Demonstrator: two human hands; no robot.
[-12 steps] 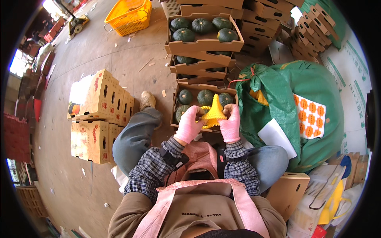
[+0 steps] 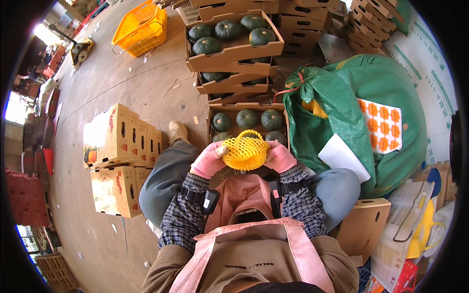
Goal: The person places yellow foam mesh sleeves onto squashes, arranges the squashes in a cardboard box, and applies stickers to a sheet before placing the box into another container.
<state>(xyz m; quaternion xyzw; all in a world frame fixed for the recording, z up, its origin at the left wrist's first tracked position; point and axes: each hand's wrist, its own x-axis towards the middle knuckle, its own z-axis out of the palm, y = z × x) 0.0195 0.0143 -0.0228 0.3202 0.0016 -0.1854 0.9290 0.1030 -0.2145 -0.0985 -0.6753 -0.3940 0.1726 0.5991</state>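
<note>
A yellow foam fruit net [image 2: 245, 151] is stretched wide between my hands, its round mouth showing. My left hand [image 2: 209, 159], in a pink glove with bare fingertips, pinches the net's left edge. On the opposite edge my right hand [image 2: 280, 155], gloved alike, grips it too. Just beyond the net is an open cardboard box [image 2: 288, 128] holding several dark green pumpkins [image 2: 246, 118]; the net and my hands hide its near part.
Stacked boxes of pumpkins [image 2: 234, 57] rise behind. At right a green sack [image 2: 337, 97] bears a sheet of orange stickers [image 2: 380, 126] and white paper [image 2: 343, 158]. Printed cartons [image 2: 119, 141] stand left; a yellow basket [image 2: 141, 30] sits far left.
The net has gone from a pointed, bunched shape to a wide, open one. My hands have moved apart, and the view has shifted slightly.
</note>
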